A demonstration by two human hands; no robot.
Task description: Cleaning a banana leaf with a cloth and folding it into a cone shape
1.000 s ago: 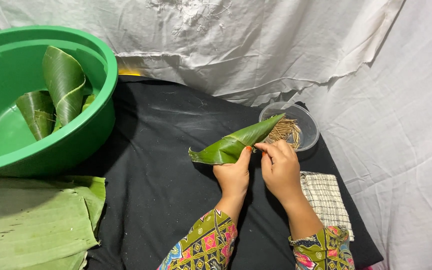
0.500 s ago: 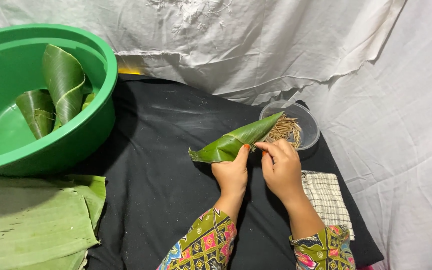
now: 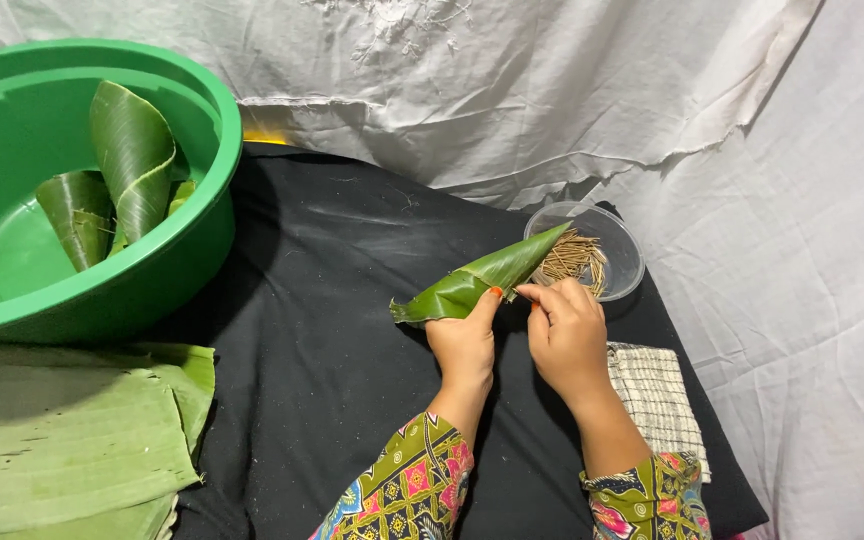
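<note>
My left hand point(image 3: 465, 340) holds a green banana-leaf cone point(image 3: 477, 282) that lies nearly level over the black cloth, its pointed tip toward the upper right. My right hand point(image 3: 564, 335) is beside it, fingertips pinched at the cone's folded edge next to my left thumb; whether a thin stick is between them is too small to tell. Just behind the cone's tip stands a small clear bowl point(image 3: 620, 240) holding several thin brown sticks point(image 3: 574, 258).
A large green basin point(image 3: 167, 260) at the left holds rolled leaf cones point(image 3: 127, 165). Flat banana leaves point(image 3: 62, 440) are stacked at the lower left. A checked cloth point(image 3: 657, 395) lies by my right wrist. White sheeting point(image 3: 512, 90) drapes behind and to the right.
Both hands stay almost still on the cone; my right fingertips have shifted slightly at the folded edge.
</note>
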